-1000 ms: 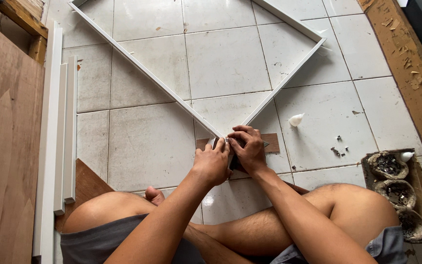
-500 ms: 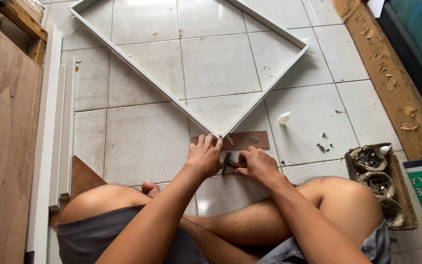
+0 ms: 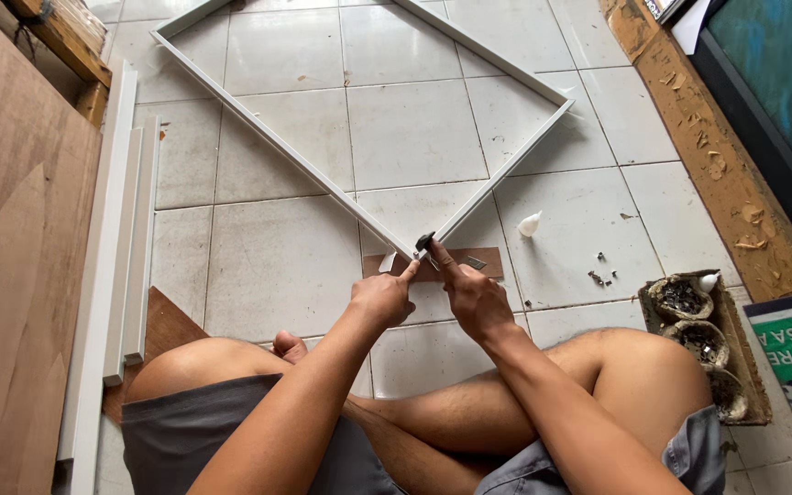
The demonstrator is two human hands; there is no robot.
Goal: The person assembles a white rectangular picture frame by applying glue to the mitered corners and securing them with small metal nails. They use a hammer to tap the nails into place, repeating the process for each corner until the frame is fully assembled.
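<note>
A white rectangular frame (image 3: 277,151) of thin bars lies flat on the tiled floor, its near corner pointing at me. That corner rests on a small brown board (image 3: 483,264). My left hand (image 3: 380,295) is curled just below the corner, index finger stretched up to it. My right hand (image 3: 469,291) sits beside it, pinching a small dark piece (image 3: 424,242) against the frame's corner joint. Whether the left hand holds anything is hidden by its fingers.
Loose white bars (image 3: 126,247) and a large wooden sheet (image 3: 11,275) lie at the left. A small white glue bottle (image 3: 529,224) and scattered screws (image 3: 602,273) lie right of the corner. A cardboard tray (image 3: 703,339) of small parts stands by my right knee.
The view has tilted up, showing more of the frame. Both hands have drawn slightly apart and my right fingers now reach up to the frame's corner tip.
</note>
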